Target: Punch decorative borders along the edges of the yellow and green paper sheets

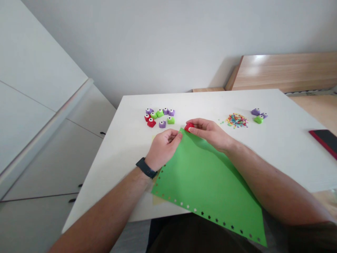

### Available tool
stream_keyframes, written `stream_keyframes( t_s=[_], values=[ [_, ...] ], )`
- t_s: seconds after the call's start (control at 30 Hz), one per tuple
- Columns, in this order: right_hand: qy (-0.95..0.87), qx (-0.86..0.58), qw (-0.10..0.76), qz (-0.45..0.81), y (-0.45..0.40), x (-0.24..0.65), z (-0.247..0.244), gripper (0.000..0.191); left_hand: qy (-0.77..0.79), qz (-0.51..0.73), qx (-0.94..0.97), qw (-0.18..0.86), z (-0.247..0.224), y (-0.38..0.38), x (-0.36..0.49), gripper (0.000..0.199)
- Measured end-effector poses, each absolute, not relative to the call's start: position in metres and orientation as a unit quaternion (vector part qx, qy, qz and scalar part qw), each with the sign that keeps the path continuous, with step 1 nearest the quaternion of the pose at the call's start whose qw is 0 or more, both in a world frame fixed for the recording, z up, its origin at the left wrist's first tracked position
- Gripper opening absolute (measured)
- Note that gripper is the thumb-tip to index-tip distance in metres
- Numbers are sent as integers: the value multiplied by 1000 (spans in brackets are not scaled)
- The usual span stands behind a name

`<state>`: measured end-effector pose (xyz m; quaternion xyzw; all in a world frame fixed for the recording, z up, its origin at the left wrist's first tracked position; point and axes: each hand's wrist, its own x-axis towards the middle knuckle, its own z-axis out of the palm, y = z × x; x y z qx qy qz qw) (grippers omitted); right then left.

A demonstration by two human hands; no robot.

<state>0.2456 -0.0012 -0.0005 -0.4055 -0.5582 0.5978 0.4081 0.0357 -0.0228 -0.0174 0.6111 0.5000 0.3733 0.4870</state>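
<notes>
A sheet of green paper [210, 175] lies tilted over the table's front edge, with small star-shaped holes along its near and left edges. My left hand [164, 146] pinches the sheet's far left corner between thumb and fingers. A dark watch is on that wrist. Just right of that corner, my right hand [207, 131] is closed on a small red craft punch [189, 127], which sits at the paper's far edge. Fingers cover part of the punch, so I cannot tell whether it is pressed down.
Several red, green and purple punches [160, 113] stand at the back left of the white table [126, 130]. A pile of coloured paper bits [237, 120] lies right of my hands, beyond it purple and green punches [258, 119]. A dark red-edged object [325, 138] rests at the right.
</notes>
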Motion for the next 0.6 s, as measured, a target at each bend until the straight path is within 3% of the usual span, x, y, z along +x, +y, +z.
stream_keyframes(
  t_s=[0.6],
  values=[
    [-561, -391, 388, 618, -2, 247, 0, 40, 496, 368, 621, 483, -17, -23, 35, 36]
  ],
)
